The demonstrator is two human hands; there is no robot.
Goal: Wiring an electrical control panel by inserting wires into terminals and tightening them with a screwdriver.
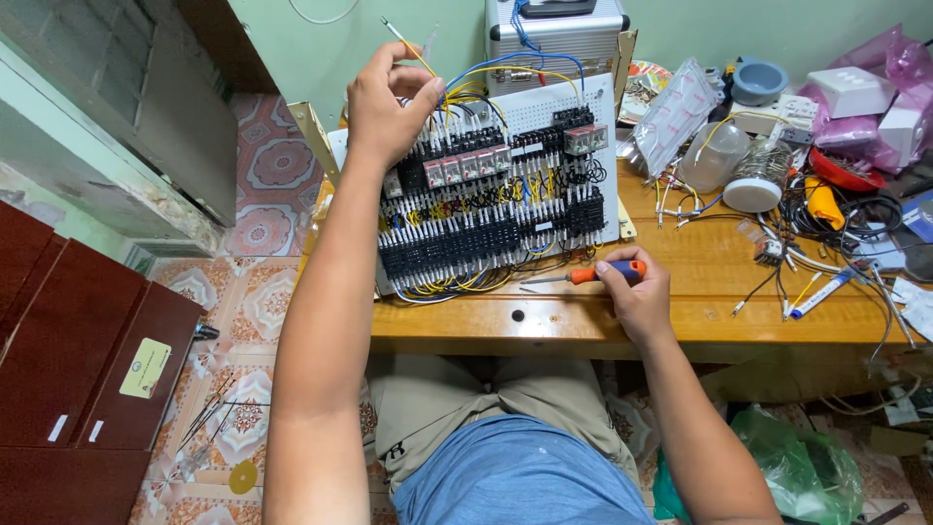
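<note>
Patterned floor tiles and pale green walls frame the head view, where a varnished wooden surface (680,292) carries a white perforated wiring panel packed with rows of black terminal blocks and relays (496,194), propped so that it tilts up toward the person. Blue, yellow and black wires loop across it. The left hand (384,102) is raised at the panel's upper left corner, its fingers (420,95) pinched closed around a thin yellow wire with a bare metal ferrule tip (413,47) that sticks up above the knuckles. The right hand (637,292) rests on the surface just below the panel's lower right edge, its fingers curled shut around the handle of a small orange-and-blue screwdriver (593,275), whose shaft lies flat and points left along the panel's foot. Loose cables, clear plastic bags, a grey bowl and white boxes crowd the far right. Judging by this, seating the ferrule well calls for keeping the wire straight, pushing it fully into its terminal, and only then bringing the screwdriver up squarely.
</note>
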